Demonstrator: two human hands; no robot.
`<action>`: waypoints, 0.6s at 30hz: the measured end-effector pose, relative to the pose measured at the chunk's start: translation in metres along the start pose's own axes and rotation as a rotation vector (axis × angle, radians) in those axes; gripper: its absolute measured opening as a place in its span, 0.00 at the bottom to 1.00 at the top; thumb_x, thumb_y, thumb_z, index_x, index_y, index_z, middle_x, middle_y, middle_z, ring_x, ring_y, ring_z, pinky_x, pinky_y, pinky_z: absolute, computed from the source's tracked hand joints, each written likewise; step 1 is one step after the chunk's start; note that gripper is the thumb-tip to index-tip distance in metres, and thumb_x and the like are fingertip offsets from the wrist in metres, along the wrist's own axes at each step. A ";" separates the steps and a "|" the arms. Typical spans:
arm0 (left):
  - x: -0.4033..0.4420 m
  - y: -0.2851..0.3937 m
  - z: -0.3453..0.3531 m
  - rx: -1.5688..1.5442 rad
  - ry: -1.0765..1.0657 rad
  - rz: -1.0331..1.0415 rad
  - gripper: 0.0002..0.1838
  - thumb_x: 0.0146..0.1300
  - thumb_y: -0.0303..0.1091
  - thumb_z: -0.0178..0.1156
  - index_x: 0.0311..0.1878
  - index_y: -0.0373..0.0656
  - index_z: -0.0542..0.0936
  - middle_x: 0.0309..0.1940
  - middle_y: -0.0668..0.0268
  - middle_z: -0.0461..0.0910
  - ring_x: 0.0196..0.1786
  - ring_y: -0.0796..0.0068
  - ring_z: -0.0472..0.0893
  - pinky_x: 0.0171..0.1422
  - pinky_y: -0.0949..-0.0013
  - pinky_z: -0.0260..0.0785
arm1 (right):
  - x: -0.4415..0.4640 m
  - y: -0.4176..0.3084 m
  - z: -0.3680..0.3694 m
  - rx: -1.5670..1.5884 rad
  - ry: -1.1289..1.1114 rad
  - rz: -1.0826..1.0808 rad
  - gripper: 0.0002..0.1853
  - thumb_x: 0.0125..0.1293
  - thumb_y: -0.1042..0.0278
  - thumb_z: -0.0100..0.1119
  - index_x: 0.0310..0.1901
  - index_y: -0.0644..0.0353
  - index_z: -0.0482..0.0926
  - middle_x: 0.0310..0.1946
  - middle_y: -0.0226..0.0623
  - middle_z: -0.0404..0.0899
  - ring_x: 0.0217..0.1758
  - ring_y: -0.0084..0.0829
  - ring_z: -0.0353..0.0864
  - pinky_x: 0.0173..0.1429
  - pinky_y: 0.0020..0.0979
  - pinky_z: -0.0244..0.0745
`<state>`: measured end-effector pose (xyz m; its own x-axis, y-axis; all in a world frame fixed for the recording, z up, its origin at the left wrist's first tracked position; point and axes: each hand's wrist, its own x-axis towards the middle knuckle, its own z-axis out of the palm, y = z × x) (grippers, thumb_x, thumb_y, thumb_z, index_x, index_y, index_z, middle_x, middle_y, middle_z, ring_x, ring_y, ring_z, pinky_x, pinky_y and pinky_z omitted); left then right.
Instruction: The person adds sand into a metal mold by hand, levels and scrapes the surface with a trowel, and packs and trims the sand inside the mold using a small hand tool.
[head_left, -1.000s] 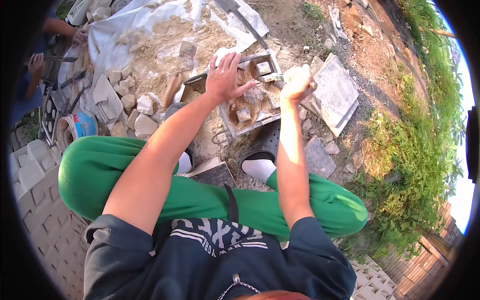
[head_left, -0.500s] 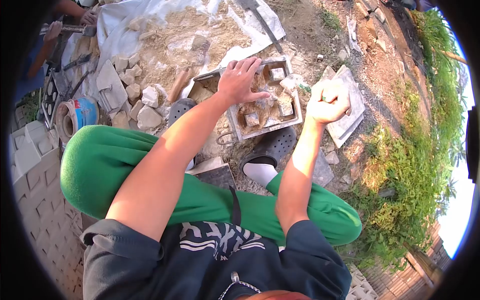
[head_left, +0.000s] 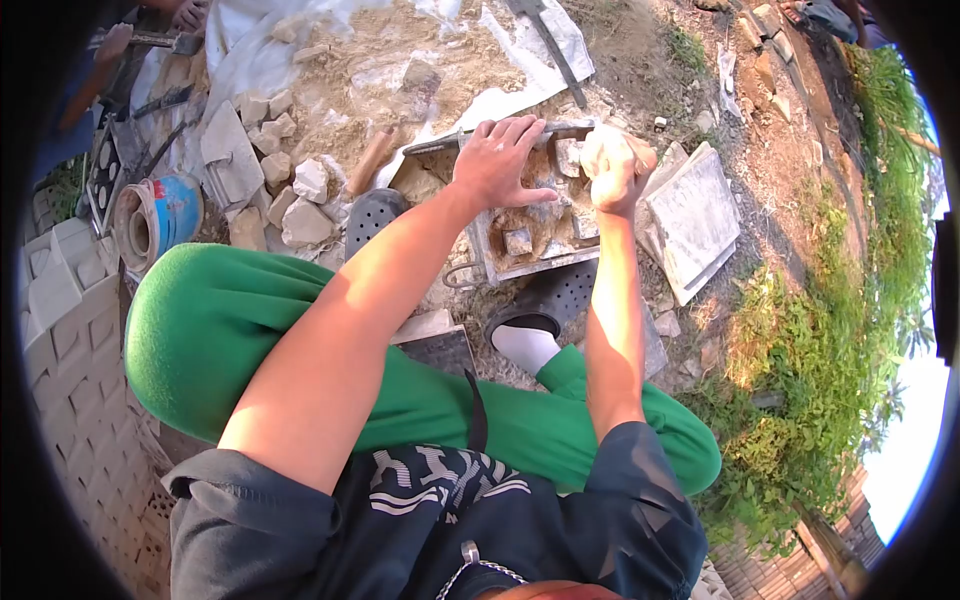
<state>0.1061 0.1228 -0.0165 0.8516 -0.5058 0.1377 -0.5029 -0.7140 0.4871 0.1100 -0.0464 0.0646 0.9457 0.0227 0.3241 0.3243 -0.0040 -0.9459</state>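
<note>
A grey box-shaped mould (head_left: 545,266) lies on the ground between my feet, with several square blocks and tan, crumbly material inside. Over its far left part my left hand (head_left: 497,165) is spread, thumb pointing right, fingers across a dark flat bar (head_left: 432,146) along the far rim. Whether the palm presses on it is hidden. My right hand (head_left: 614,168) is closed in a fist above the mould's far right corner; I cannot make out what it holds, if anything. One square block (head_left: 518,241) shows in the mould's near left corner.
Stacked flat slabs (head_left: 692,222) lie right of the mould. To the left are pale stones (head_left: 303,222), a wooden handle (head_left: 372,162) and a blue bucket (head_left: 176,213). Powder covers a white sheet (head_left: 350,85). Another person's hand holds a hammer (head_left: 185,43) at upper left.
My right fist has moved left and away from me, from beside the slabs to over the mould's far right corner. My left hand stays spread at the mould. The view has shifted slightly.
</note>
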 end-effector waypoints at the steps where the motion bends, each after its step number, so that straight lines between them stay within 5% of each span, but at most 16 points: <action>1: 0.000 0.002 0.000 0.006 0.003 0.005 0.58 0.47 0.76 0.61 0.69 0.37 0.64 0.67 0.59 0.67 0.68 0.59 0.68 0.72 0.54 0.57 | 0.000 0.011 0.003 0.018 -0.015 0.071 0.23 0.72 0.63 0.44 0.17 0.64 0.65 0.14 0.28 0.64 0.15 0.20 0.60 0.21 0.27 0.53; 5: -0.001 0.002 0.000 -0.029 0.035 0.013 0.57 0.48 0.75 0.61 0.70 0.35 0.64 0.69 0.58 0.66 0.71 0.58 0.65 0.76 0.53 0.54 | 0.009 -0.002 -0.002 0.191 0.139 0.116 0.22 0.71 0.67 0.43 0.16 0.60 0.62 0.14 0.28 0.65 0.15 0.20 0.60 0.21 0.26 0.54; 6: 0.001 0.000 0.001 -0.028 0.045 0.020 0.57 0.48 0.75 0.61 0.70 0.35 0.64 0.69 0.58 0.66 0.71 0.58 0.65 0.76 0.53 0.54 | 0.007 0.004 -0.005 0.212 0.168 -0.032 0.23 0.71 0.67 0.43 0.15 0.59 0.61 0.13 0.29 0.64 0.15 0.20 0.60 0.21 0.27 0.54; 8: -0.003 -0.001 0.007 0.005 0.078 0.054 0.53 0.55 0.71 0.59 0.70 0.33 0.62 0.71 0.56 0.63 0.74 0.59 0.61 0.79 0.53 0.49 | 0.011 0.026 -0.004 -0.001 0.161 -0.094 0.23 0.71 0.67 0.43 0.15 0.59 0.61 0.13 0.29 0.63 0.15 0.20 0.59 0.22 0.26 0.54; 10: -0.011 0.005 0.012 0.048 0.093 0.055 0.50 0.59 0.68 0.57 0.71 0.32 0.61 0.72 0.54 0.61 0.76 0.57 0.59 0.80 0.53 0.46 | 0.013 0.011 -0.006 0.132 0.160 0.122 0.22 0.70 0.69 0.42 0.14 0.58 0.60 0.12 0.29 0.62 0.13 0.20 0.58 0.20 0.26 0.55; 13: -0.036 0.026 0.016 0.053 0.115 0.009 0.44 0.66 0.60 0.52 0.72 0.31 0.59 0.74 0.48 0.57 0.78 0.53 0.52 0.81 0.52 0.39 | 0.011 -0.013 -0.007 0.238 0.260 -0.018 0.22 0.69 0.69 0.42 0.14 0.56 0.60 0.11 0.29 0.61 0.12 0.21 0.58 0.18 0.27 0.55; 18: -0.087 0.065 0.012 -0.054 -0.156 0.160 0.42 0.64 0.55 0.58 0.71 0.33 0.60 0.74 0.50 0.57 0.78 0.53 0.53 0.82 0.52 0.41 | 0.006 0.013 0.012 0.156 0.402 0.095 0.22 0.72 0.61 0.42 0.16 0.49 0.56 0.09 0.26 0.55 0.09 0.21 0.51 0.15 0.27 0.50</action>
<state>-0.0023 0.1145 -0.0073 0.7264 -0.6822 0.0834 -0.6173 -0.5942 0.5156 0.1202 -0.0338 0.0538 0.9139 -0.3613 0.1850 0.2577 0.1643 -0.9522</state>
